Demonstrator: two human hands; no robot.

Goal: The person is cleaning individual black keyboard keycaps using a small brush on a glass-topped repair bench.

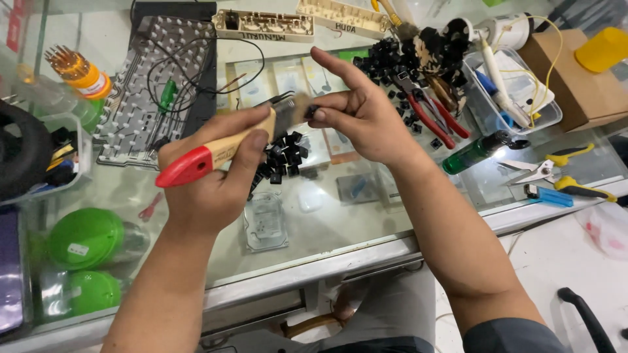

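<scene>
While my left hand wraps shut around the paintbrush, I judge it light and stiff, best gripped mid-handle as now. Its long axis runs from the red handle end at lower left up to the bristles at right, pointing at the black keycap. My right hand pinches that keycap between thumb and fingertips, index finger raised; it looks tiny, light, hard, easily dropped, above the glass counter.
</scene>
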